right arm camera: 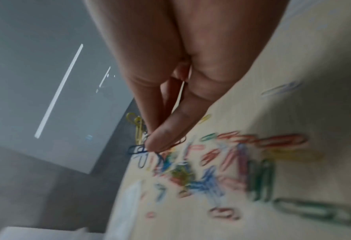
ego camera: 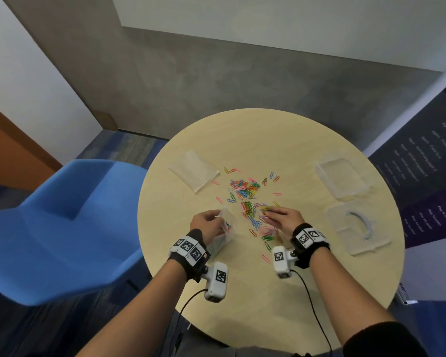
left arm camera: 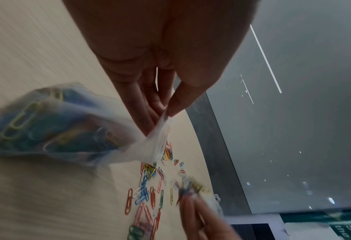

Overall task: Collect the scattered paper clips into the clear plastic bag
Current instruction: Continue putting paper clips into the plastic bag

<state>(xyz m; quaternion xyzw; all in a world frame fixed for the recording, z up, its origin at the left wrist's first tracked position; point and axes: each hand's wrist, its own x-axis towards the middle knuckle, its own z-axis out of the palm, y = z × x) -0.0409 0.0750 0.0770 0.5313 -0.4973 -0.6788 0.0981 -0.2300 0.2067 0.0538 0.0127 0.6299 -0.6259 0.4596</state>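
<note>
Paper clips (ego camera: 245, 191): dozens loose; left grip (ego camera: 208, 222) pinches bag (ego camera: 227, 228), right grip (ego camera: 281, 218) pinches several.

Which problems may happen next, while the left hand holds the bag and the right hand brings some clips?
1. The left hand pinches only the bag's thin rim, and the bag is already heavy with clips; it may slip from that grip.
2. The right hand pinches several clips loosely; some may drop.
3. The mouth looks narrow, so clips may miss it.
</note>
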